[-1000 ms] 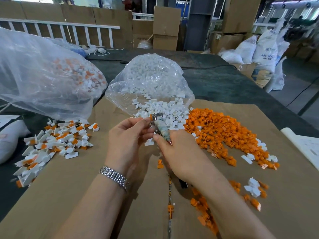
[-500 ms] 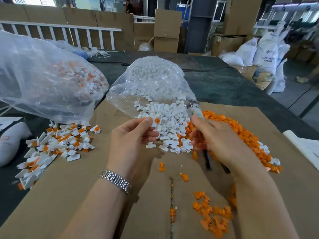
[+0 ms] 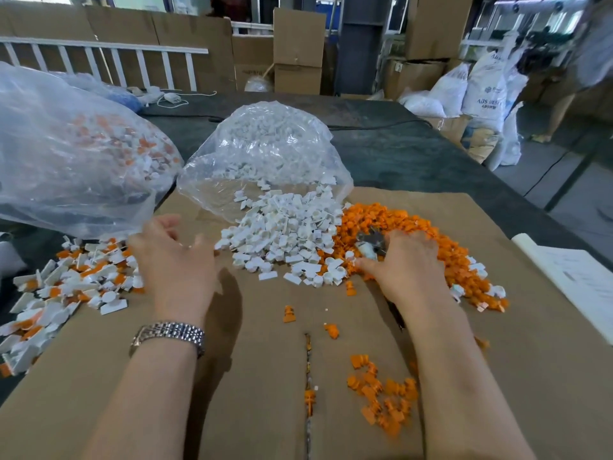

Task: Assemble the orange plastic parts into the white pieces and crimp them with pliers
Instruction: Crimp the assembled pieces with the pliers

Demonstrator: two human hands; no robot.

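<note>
- Clear plastic bag (image 3: 265,154) lies at the middle of the table, its mouth open toward the person; it is full of white pieces (image 3: 282,237), and these spill out of it into a heap on the cardboard sheet (image 3: 497,376).
- Second, larger clear bag (image 3: 66,154) sits at the left; inside it show white pieces mixed with orange, blurred through the plastic.
- Just below that bag a loose pile of joined pieces (image 3: 63,287), white with orange in them, lies at the cardboard's left edge.
- Orange parts (image 3: 414,227) form a heap touching the right side of the white heap; a smaller scatter of them (image 3: 381,400) lies nearer the person.
- Right hand (image 3: 408,263) rests on the edge of the orange heap, its fingers curled round the pliers (image 3: 371,244), whose metal head pokes out toward the white pieces.
- Left hand (image 3: 175,254) hovers between the joined pile and the white heap, fingers spread and apart, holding nothing; a metal watch (image 3: 169,333) is on its wrist.
- Paper sheet (image 3: 577,277) lies at the right edge.
</note>
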